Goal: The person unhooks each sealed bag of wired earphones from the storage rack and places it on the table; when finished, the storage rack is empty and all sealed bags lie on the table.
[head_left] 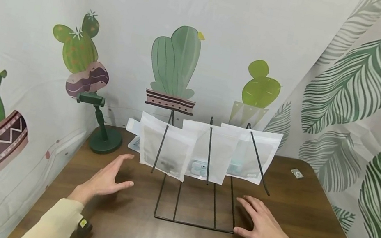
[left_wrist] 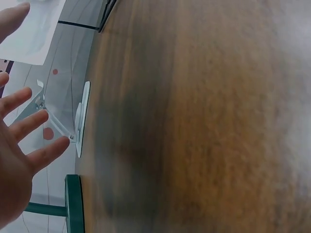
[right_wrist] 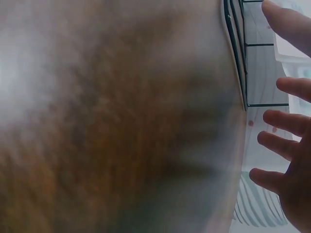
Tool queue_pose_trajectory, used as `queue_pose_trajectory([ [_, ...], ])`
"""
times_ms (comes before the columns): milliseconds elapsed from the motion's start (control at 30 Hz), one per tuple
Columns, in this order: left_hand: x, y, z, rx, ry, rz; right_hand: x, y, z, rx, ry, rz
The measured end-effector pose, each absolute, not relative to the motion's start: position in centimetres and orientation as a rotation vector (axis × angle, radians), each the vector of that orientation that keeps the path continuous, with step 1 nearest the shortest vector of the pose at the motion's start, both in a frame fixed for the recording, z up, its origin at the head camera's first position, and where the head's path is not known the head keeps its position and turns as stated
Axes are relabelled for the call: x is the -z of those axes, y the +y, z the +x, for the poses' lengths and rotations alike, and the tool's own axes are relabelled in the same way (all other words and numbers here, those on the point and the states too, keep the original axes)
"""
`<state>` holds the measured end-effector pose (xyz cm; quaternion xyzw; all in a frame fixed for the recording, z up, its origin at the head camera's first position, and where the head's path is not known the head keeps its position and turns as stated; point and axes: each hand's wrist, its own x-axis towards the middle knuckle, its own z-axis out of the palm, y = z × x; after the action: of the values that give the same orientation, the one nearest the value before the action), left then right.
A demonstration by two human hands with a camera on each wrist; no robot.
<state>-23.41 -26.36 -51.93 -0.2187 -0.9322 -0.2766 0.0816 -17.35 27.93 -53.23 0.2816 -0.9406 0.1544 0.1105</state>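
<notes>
A black wire rack [head_left: 192, 224] stands in the middle of the brown table. Three white zip pouches hang from its prongs: the left pouch [head_left: 150, 137], the middle pouch [head_left: 222, 151] and the right pouch [head_left: 262, 159]. Faint contents show through their clear windows. To the left of the rack, my left hand [head_left: 102, 180] hovers with fingers spread, holding nothing. My right hand [head_left: 265, 226] is by the rack's front right corner, its fingers extended and also holding nothing; whether its thumb touches the wire, I cannot tell. Both wrist views show spread fingers.
A dark green stand [head_left: 105, 139] with a round base is at the back left. Beside it, partly behind the left pouch, is a pale folding stand [head_left: 133, 126]. A small silver device [head_left: 297, 174] lies at the back right. Printed cloth hangs behind the table.
</notes>
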Motion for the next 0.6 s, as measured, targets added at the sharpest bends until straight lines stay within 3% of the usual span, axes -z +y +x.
queue_pose_trajectory([
  [600,52.5,-26.0,-26.0,1.437,-2.570,-0.876,54.0,26.9,-17.1,-0.405,-2.866,0.795],
])
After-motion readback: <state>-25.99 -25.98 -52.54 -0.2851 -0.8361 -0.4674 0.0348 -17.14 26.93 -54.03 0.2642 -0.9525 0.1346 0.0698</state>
